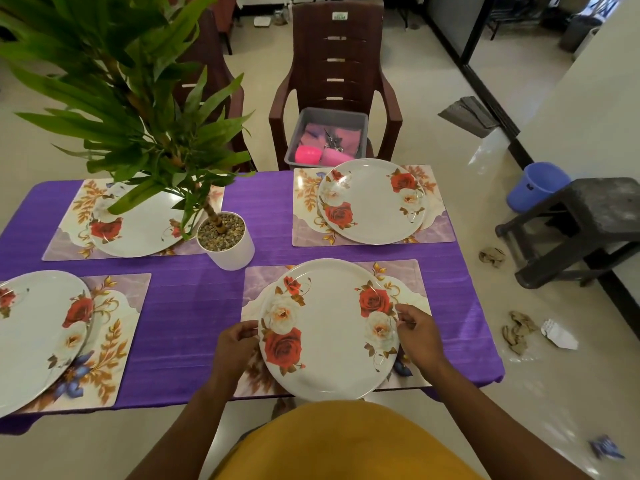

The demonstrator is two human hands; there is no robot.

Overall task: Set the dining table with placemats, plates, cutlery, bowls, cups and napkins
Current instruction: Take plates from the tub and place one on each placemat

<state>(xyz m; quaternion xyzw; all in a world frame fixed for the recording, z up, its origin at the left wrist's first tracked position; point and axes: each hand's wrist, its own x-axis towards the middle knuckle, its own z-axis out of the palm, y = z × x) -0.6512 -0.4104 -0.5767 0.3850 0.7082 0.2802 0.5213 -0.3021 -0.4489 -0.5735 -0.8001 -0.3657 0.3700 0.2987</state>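
A white plate with red and white roses [329,330] lies on the near right placemat [408,271]. My left hand [235,351] pinches its left rim and my right hand [419,334] pinches its right rim. Three more rose plates sit on their own floral placemats: far right plate [372,200], far left plate [138,230] partly hidden by leaves, near left plate [38,334]. A grey tub [325,116] on the far chair holds pink napkins, pink cups [308,154] and some cutlery.
A potted plant in a white pot [227,240] stands mid-table on the purple cloth [194,306]. A brown plastic chair [336,64] stands behind the table. To the right are a dark stool [588,223], a blue bucket [536,185] and scraps on the floor.
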